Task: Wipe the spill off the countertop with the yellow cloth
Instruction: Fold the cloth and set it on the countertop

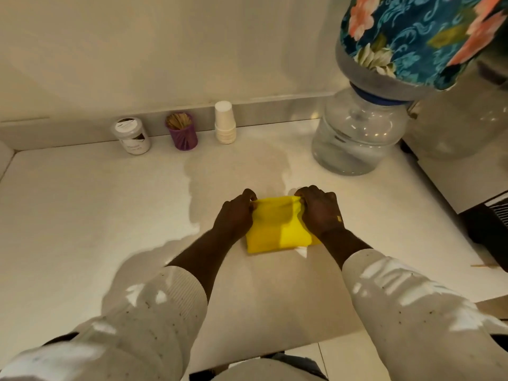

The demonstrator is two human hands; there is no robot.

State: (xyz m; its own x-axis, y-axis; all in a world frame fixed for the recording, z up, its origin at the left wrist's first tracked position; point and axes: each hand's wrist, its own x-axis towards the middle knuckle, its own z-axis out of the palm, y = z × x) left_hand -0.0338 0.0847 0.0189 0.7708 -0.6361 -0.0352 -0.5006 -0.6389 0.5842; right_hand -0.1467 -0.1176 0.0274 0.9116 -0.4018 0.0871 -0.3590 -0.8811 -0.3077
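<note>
So the white bench (pixel 82 215) is taking up most of the view, and the spill (pixel 233 171) is sitting as a wide glossy film toward 12 o'clock from the hands, running back toward the wall and trailing off toward 9 o'clock. The yellow cloth (pixel 275 235) is lying folded into a flat rectangle near the middle of the bench, long axis going 9 to 3, far edge pointing at 12, right at the near lip of the wet patch as far as I can tell. Left hand (pixel 236 215) is pinching the cloth's far left corner, right hand (pixel 319 213) is gripping the far right corner, both curled closed on fabric, neither really nearer the puddle. My guess is the wipe is needing a straight push toward 12. Water jug (pixel 354 138) is standing at 2 o'clock, paper cups (pixel 225 125) at 12.
</note>
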